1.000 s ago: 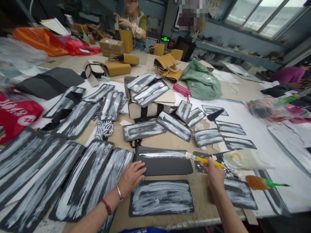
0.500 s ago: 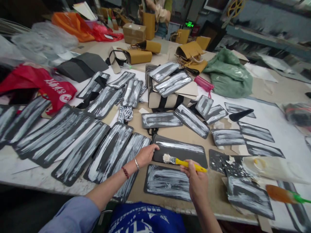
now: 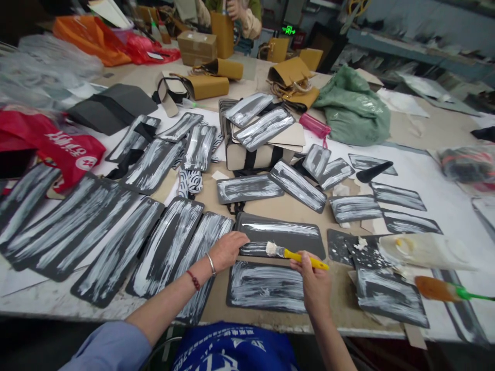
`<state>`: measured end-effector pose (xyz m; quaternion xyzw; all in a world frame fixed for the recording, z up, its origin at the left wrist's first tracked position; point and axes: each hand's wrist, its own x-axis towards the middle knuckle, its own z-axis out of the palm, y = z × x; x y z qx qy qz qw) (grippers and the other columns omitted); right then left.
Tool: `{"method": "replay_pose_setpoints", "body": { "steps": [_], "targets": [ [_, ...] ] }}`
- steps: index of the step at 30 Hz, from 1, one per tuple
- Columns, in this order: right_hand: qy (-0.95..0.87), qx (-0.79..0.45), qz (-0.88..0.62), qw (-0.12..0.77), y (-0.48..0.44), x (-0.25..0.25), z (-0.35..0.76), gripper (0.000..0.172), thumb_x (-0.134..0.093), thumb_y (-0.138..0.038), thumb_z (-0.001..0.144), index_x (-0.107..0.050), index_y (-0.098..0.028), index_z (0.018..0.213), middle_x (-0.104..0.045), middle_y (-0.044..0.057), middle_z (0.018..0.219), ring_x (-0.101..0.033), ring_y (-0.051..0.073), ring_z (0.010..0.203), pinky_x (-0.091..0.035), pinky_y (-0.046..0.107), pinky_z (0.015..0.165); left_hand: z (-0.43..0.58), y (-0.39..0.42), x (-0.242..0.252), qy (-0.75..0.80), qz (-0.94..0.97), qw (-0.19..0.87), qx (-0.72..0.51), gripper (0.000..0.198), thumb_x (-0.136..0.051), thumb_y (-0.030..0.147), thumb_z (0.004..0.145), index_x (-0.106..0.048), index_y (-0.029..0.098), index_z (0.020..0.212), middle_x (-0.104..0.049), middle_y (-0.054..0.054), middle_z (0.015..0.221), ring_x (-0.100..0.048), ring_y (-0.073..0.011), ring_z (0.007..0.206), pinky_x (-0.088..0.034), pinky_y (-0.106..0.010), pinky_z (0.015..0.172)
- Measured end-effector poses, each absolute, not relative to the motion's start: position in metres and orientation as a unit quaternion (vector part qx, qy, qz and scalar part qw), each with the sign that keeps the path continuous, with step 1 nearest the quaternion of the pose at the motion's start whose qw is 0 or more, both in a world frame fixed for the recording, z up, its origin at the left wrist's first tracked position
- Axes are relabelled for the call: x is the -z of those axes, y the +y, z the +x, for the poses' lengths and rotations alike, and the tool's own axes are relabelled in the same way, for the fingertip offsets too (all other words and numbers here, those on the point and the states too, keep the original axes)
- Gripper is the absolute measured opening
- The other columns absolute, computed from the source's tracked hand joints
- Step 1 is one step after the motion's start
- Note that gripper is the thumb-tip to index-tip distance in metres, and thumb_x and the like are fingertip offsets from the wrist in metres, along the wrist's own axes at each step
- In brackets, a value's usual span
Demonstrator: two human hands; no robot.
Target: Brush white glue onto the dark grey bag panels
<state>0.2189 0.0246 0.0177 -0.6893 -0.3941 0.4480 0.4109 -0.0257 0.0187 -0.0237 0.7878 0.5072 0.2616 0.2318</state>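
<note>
My right hand [image 3: 316,282] is closed round the yellow handle of a paintbrush [image 3: 303,257]. The brush's white-loaded bristles touch a dark grey rounded panel [image 3: 284,238], which bears one white streak along its far side and a thinner one nearer me. With fingers together, my left hand [image 3: 229,251] grips that panel's left end. Just below lies another panel [image 3: 266,288], coated in white strokes. To the left, against my forearm, rest longer streaked panels [image 3: 170,242]. Right of the brush, a paint-spattered dark piece [image 3: 340,246] carries a whitish plastic bag [image 3: 421,250].
Several streaked panels cover the table around a stack of pieces [image 3: 259,154]. An orange-brown bottle with a green tip [image 3: 436,288] lies at right. Farther back are a green bag [image 3: 350,105], mustard bags [image 3: 204,86] and a carton [image 3: 197,47]. Another person's hands [image 3: 236,10] hold a mustard bag.
The brush has moved right along the near side of the panel, leaving a thin white streak behind it. My left hand stays at the panel's left end. The whole view has shifted slightly.
</note>
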Motion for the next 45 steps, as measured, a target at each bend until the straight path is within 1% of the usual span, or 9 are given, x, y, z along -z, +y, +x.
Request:
{"method": "replay_pose_setpoints", "body": {
  "steps": [3,7,11,16,20,24,31,39,45],
  "targets": [
    [-0.383,-0.414,-0.714,0.415,0.029,-0.019,0.245,0.05,-0.06,-0.057,0.068,-0.061,-0.012,0.088,-0.064,0.005,0.064,-0.064,0.022,0.061,-0.054,0.036,0.064,-0.024,0.017,0.02,0.512,0.795,0.216,-0.243,0.042,-0.041,0.001,0.065,-0.058,0.012,0.101,-0.06,-0.01,0.105,-0.053,-0.0205,0.099,-0.046,-0.038,0.088],
    [-0.35,-0.382,-0.735,0.438,0.035,-0.017,0.28,0.053,-0.061,-0.059,0.064,-0.06,-0.011,0.086,-0.066,0.007,0.067,-0.064,0.023,0.062,-0.054,0.036,0.064,-0.022,0.015,0.014,0.522,0.793,0.212,-0.233,0.037,-0.044,0.006,0.068,-0.059,0.012,0.102,-0.06,-0.011,0.106,-0.053,-0.0207,0.099,-0.046,-0.039,0.089],
    [-0.362,-0.34,-0.753,0.433,0.04,-0.019,0.312,0.051,-0.059,-0.059,0.067,-0.06,-0.012,0.087,-0.066,0.007,0.066,-0.064,0.023,0.062,-0.053,0.036,0.065,-0.022,0.015,0.011,0.518,0.8,0.209,-0.217,0.034,-0.047,0.012,0.071,-0.058,0.012,0.103,-0.059,-0.011,0.106,-0.053,-0.0217,0.101,-0.046,-0.04,0.089],
    [-0.428,-0.222,-0.783,0.393,0.039,-0.036,0.327,0.052,-0.05,-0.063,0.071,-0.061,-0.014,0.086,-0.064,0.006,0.06,-0.063,0.025,0.062,-0.05,0.038,0.066,-0.022,0.014,0.013,0.515,0.809,0.188,-0.212,0.034,-0.047,0.014,0.073,-0.056,0.012,0.105,-0.059,-0.012,0.107,-0.053,-0.0217,0.103,-0.047,-0.039,0.09],
    [-0.56,-0.081,-0.733,0.377,0.033,-0.042,0.312,0.041,-0.044,-0.053,0.082,-0.061,-0.016,0.085,-0.064,0.009,0.078,-0.061,0.022,0.073,-0.048,0.035,0.072,-0.025,0.012,0.018,0.501,0.822,0.182,-0.203,0.036,-0.048,0.015,0.074,-0.054,0.013,0.109,-0.057,-0.012,0.11,-0.051,-0.0226,0.106,-0.047,-0.04,0.09],
    [-0.708,0.005,-0.621,0.337,0.025,-0.03,0.287,0.028,-0.039,-0.036,0.09,-0.059,-0.016,0.09,-0.06,0.009,0.084,-0.058,0.019,0.082,-0.047,0.033,0.075,-0.029,0.011,0.026,0.489,0.83,0.182,-0.197,0.039,-0.046,0.012,0.075,-0.051,0.015,0.114,-0.055,-0.01,0.114,-0.05,-0.0219,0.109,-0.046,-0.04,0.092],
    [-0.763,0.022,-0.583,0.279,0.002,-0.02,0.235,0.019,-0.04,-0.023,0.091,-0.056,-0.015,0.097,-0.057,0.01,0.087,-0.057,0.019,0.083,-0.049,0.029,0.07,-0.034,0.012,0.04,0.472,0.835,0.177,-0.222,0.039,-0.046,0.008,0.076,-0.05,0.016,0.114,-0.056,-0.011,0.113,-0.05,-0.0219,0.109,-0.046,-0.04,0.091],
    [-0.796,-0.037,-0.538,0.275,-0.019,-0.029,0.168,0.019,-0.04,-0.018,0.089,-0.055,-0.017,0.101,-0.058,0.01,0.087,-0.058,0.019,0.081,-0.05,0.026,0.063,-0.035,0.014,0.038,0.484,0.812,0.208,-0.253,0.056,-0.05,0.004,0.07,-0.035,0.018,0.123,-0.055,-0.01,0.115,-0.052,-0.0221,0.107,-0.047,-0.043,0.091],
    [-0.82,-0.086,-0.487,0.289,-0.03,-0.034,0.133,0.021,-0.041,-0.015,0.087,-0.054,-0.016,0.104,-0.058,0.009,0.085,-0.057,0.019,0.081,-0.051,0.027,0.067,-0.036,0.012,0.044,0.475,0.807,0.215,-0.277,0.063,-0.052,0.001,0.069,-0.03,0.019,0.125,-0.053,-0.01,0.117,-0.051,-0.0222,0.108,-0.046,-0.043,0.092]
  ]
}}
